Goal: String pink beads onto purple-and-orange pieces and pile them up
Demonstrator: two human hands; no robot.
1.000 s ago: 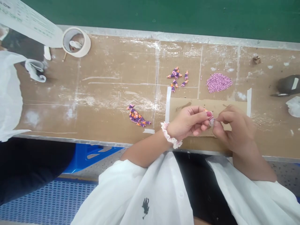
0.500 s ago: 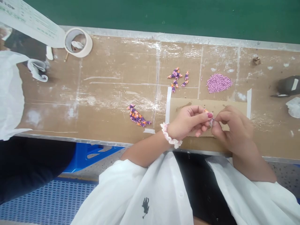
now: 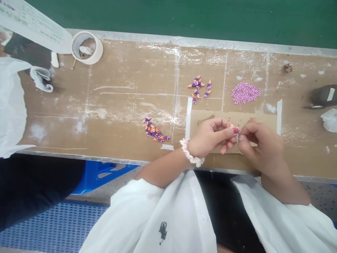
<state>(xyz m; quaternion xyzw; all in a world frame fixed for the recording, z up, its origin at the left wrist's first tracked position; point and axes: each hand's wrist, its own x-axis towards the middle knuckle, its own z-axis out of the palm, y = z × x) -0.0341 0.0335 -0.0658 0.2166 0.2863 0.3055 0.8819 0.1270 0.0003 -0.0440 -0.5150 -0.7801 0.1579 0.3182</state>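
Note:
My left hand (image 3: 210, 137) and my right hand (image 3: 259, 144) meet fingertip to fingertip over a taped-down cardboard sheet (image 3: 210, 119). Between them they pinch a small figure (image 3: 234, 130), orange at its top end and mostly hidden by the fingers. A pink scrunchie (image 3: 191, 153) sits on my left wrist. Beyond the sheet lie a cluster of small purple and orange figures (image 3: 199, 86) and a heap of tiny pink pieces (image 3: 245, 92). Another group of the purple figures (image 3: 155, 130) lies to the left of my left hand.
A roll of tape (image 3: 86, 47) stands at the table's far left, beside a paper sheet (image 3: 31, 24). A person in white and dark clothing (image 3: 10, 109) is at the left edge. A dark tool (image 3: 323, 96) and a crumpled white wrap (image 3: 330, 119) lie far right.
Both hands stay pinched together over the cardboard sheet, with only slight finger shifts. Nothing on the table has moved.

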